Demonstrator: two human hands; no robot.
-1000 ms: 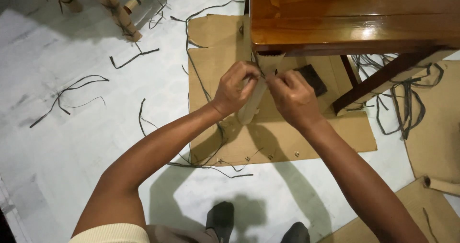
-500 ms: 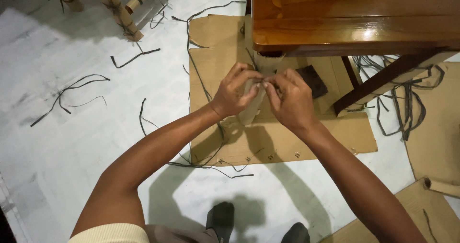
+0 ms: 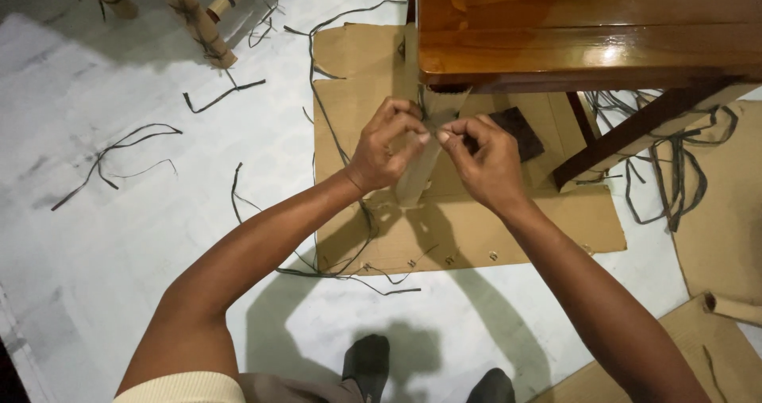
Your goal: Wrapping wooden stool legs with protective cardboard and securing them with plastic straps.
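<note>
Both hands pinch pale strip (wooden table overhangs cardboard).

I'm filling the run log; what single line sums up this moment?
left hand: pinching pale strip | right hand: pinching same strip | under: cardboard sheet | near: wooden table, dark block

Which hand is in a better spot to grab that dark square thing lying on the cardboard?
Right. The right hand sits just beside the dark square block, while the left hand is farther away across the pale strip both hands pinch.
</note>
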